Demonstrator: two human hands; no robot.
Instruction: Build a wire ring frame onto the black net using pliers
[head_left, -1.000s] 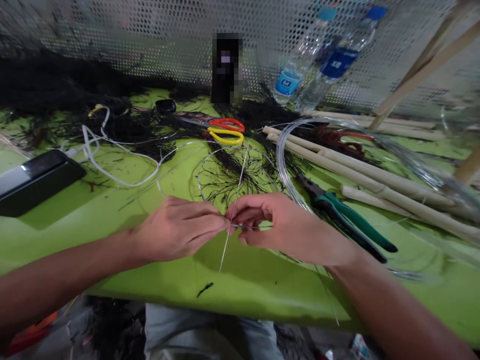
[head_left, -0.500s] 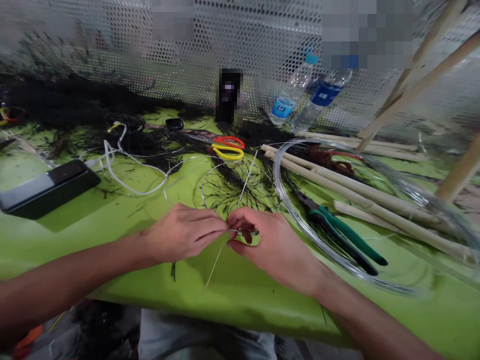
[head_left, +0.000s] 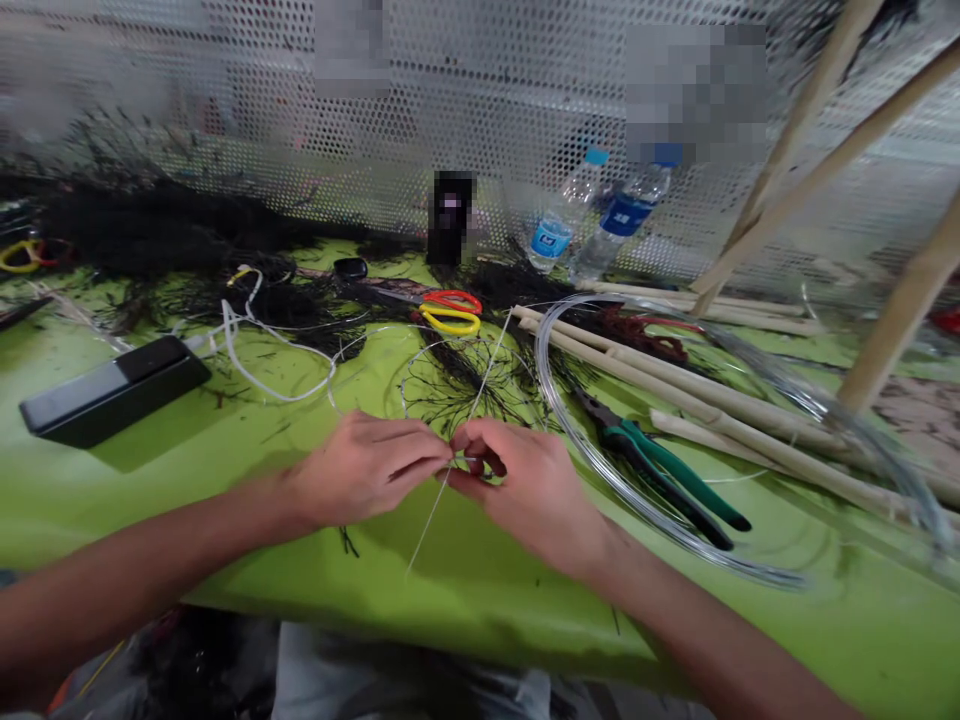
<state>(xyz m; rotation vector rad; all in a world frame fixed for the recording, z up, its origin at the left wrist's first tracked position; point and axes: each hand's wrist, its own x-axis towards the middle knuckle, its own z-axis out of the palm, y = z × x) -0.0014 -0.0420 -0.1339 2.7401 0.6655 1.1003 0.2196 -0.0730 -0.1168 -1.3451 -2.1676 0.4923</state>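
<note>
My left hand (head_left: 375, 468) is pinched closed on a thin wire at the middle of the view. Fingertip to fingertip with it, my right hand (head_left: 521, 480) has its fingers curled round the same wire. A thin pale strand (head_left: 429, 522) crosses at the fingertips and slants down towards me; its upper part runs up past a wire ring with dark, branching twigs (head_left: 457, 385). That ring lies just beyond my hands on the green table (head_left: 300, 570).
Right of my hands lie a coil of clear wire (head_left: 592, 455), green-handled pliers (head_left: 675, 475) and bamboo sticks (head_left: 660, 380). Beyond are red-and-yellow scissors (head_left: 450, 312) and two bottles (head_left: 550, 240). A black power bank (head_left: 112, 390) is at the left.
The view has shifted, so the table items on the right appear further left. My right fingertips have closed in on the wire beside my left fingertips.
</note>
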